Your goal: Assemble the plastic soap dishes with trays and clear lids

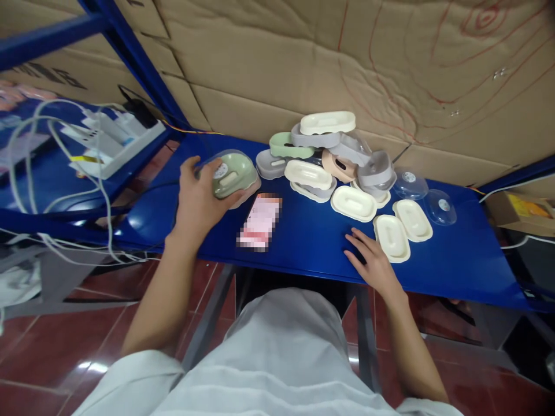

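Observation:
My left hand (202, 193) is wrapped over a green oval soap dish with a clear lid (236, 173), thumb on the near side and fingers on the far left. A round white sticker shows on that lid. Beneath it a pinkish base (247, 193) peeks out. My right hand (370, 260) rests low over the blue table with its fingers spread and nothing in them. Just beside its fingertips lies a cream oval tray (391, 238). A phone (261, 222) with a blurred-out screen lies between the hands.
Grey, green, cream and tan soap dish parts (323, 156) are heaped at the back middle of the blue table (303, 242). Two clear lids (440, 207) lie at the right. A power strip (125, 144) with white cables stands left; a cardboard wall (269, 69) rises behind.

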{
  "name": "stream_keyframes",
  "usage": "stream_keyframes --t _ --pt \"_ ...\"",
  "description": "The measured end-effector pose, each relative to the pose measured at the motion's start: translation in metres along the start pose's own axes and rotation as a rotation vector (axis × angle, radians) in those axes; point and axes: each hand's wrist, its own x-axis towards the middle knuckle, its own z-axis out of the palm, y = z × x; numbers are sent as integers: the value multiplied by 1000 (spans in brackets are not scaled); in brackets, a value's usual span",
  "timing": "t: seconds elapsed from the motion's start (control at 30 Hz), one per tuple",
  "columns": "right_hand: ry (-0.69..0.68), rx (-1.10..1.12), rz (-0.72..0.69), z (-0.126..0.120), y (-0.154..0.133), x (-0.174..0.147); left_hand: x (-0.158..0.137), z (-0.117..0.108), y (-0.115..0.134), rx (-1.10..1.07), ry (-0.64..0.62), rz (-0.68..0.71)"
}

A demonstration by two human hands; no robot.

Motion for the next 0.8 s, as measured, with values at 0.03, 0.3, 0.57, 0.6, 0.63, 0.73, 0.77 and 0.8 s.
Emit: stream_keyframes --t 0.03,0.3,0.57,0.6,0.63,0.73,0.77,0.8 --pt "5 1 0 1 1 -1 -1 3 -1 2 -10 -10" --pt "29 12 -10 3 3 1 3 12 -11 -37 36 34" --pt "24 9 -9 2 1 2 8 18 -13 -93 63 63" --pt "23 9 -14 1 1 2 8 15 -12 -92 69 66" --pt "23 10 -19 1 1 2 7 12 -10 -87 78 71" --pt "45 -4 -35 -1 2 9 4 -1 3 -44 167 115" --pt "62 -30 -33 -1 3 14 1 -4 10 -25 218 145" --pt "79 -71 -23 -2 4 21 -3 -5 19 -9 257 181"
